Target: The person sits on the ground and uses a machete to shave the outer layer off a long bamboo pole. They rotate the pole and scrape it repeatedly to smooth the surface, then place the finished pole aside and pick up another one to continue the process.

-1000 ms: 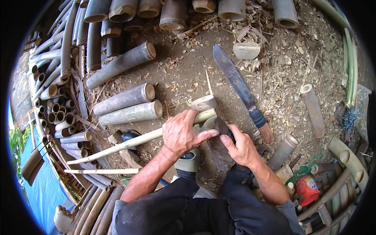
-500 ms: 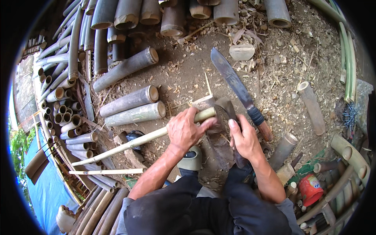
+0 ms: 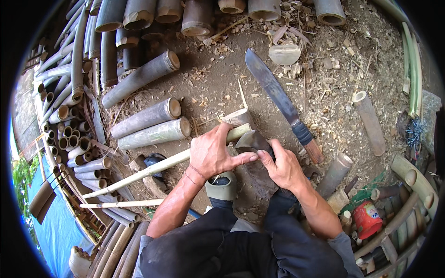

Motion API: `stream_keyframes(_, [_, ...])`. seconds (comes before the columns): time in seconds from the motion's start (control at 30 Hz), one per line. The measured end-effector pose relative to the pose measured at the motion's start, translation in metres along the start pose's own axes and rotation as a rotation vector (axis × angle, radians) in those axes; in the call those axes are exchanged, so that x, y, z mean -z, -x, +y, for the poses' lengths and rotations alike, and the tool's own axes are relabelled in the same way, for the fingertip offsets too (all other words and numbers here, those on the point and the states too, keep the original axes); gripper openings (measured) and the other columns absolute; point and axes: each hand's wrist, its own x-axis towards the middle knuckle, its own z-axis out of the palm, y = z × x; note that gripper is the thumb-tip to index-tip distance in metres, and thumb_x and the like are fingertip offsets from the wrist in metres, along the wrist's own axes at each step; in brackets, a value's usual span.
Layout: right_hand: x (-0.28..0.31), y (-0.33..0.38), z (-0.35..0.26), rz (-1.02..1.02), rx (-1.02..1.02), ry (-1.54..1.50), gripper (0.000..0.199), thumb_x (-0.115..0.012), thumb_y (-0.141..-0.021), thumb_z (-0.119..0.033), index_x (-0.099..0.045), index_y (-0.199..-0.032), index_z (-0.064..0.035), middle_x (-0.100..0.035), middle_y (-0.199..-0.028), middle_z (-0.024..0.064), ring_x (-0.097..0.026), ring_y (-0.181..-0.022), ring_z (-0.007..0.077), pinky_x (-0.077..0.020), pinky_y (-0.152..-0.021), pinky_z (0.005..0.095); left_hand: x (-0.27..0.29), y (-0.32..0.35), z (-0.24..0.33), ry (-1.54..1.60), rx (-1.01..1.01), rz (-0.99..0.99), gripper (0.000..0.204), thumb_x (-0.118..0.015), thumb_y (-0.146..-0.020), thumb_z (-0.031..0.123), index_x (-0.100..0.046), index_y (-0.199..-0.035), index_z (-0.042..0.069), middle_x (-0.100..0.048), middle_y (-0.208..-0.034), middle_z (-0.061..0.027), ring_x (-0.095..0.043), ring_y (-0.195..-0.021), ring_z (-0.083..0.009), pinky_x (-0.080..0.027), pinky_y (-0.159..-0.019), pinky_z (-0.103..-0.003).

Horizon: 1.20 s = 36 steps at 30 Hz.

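Observation:
My left hand point(image 3: 209, 152) is wrapped round a slim, pale bamboo pole point(image 3: 155, 170) that slants from lower left up to its cut end near the middle. My right hand point(image 3: 288, 169) is closed on a dark curved knife point(image 3: 253, 141), whose broad blade lies against the pole close to that end. Both thumbs point towards each other at the blade's near edge. The knife's handle is hidden by my hand. Just beyond the pole's end stands a short bamboo block point(image 3: 236, 116).
A large machete point(image 3: 276, 88) with a wrapped wooden handle lies on the chip-strewn ground. Thick bamboo lengths point(image 3: 155, 134) lie to the left, with stacked tubes point(image 3: 76, 139) further left. A red container point(image 3: 367, 220) sits at right among bamboo pieces. A second thin pole point(image 3: 123, 204) lies nearer me.
The knife has turned and come onto the pole's end from the right, its blade now between my hands. My left hand has shifted slightly left and its thumb reaches towards the blade.

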Motion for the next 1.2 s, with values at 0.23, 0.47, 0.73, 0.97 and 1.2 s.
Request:
stream_keyframes(0.23, [-0.002,0.000,0.001,-0.014,0.025,-0.037,0.050,-0.053,-0.099,-0.048,-0.051,-0.109,0.0017,-0.064,-0.081,0.0311,-0.063,-0.079,0.0517,-0.0488,-0.065,0.0541,-0.008,0.004,-0.006,0.035,-0.024,0.067,0.077,-0.070,-0.071,0.073,-0.064,-0.106,0.005,-0.069,-0.082,-0.0124,-0.070,-0.077,-0.0313,-0.054,-0.064,-0.041])
stream_keyframes(0.47, [-0.002,0.003,0.001,-0.022,-0.014,-0.017,0.051,-0.053,-0.099,-0.048,-0.052,-0.112,0.0015,-0.063,-0.081,0.0316,-0.062,-0.082,0.0523,-0.0484,-0.066,0.0539,-0.024,0.007,-0.005,-0.005,-0.035,0.229,0.074,-0.074,-0.067,0.071,-0.065,-0.097,0.005,-0.066,-0.074,-0.0129,-0.068,-0.071,-0.0312,-0.053,-0.062,-0.040])
stream_keyframes(0.73, [-0.003,-0.012,-0.003,0.001,-0.197,-0.013,0.056,-0.046,-0.100,-0.054,-0.052,-0.106,0.0015,-0.063,-0.083,0.0337,-0.060,-0.087,0.0548,-0.0472,-0.071,0.0559,-0.029,0.002,0.004,-0.039,0.182,0.209,0.065,-0.077,-0.068,0.067,-0.063,-0.088,0.007,-0.068,-0.072,-0.0130,-0.068,-0.064,-0.0329,-0.052,-0.058,-0.042])
stream_keyframes(0.97, [0.005,-0.003,0.006,0.017,-0.110,-0.065,0.055,-0.048,-0.100,-0.052,-0.051,-0.104,0.0024,-0.062,-0.081,0.0335,-0.061,-0.086,0.0534,-0.0474,-0.071,0.0546,-0.025,0.008,0.003,-0.045,0.055,0.252,0.076,-0.078,-0.060,0.074,-0.060,-0.089,0.006,-0.067,-0.074,-0.0124,-0.068,-0.068,-0.0307,-0.053,-0.060,-0.040])
stream_keyframes(1.2, [0.003,0.001,-0.002,-0.043,-0.028,-0.024,0.052,-0.051,-0.099,-0.049,-0.051,-0.105,0.0027,-0.061,-0.076,0.0340,-0.061,-0.080,0.0541,-0.0461,-0.065,0.0561,-0.026,0.011,-0.004,0.045,0.000,0.226,0.074,-0.078,-0.064,0.070,-0.060,-0.094,0.005,-0.067,-0.080,-0.0123,-0.068,-0.074,-0.0306,-0.053,-0.065,-0.039])
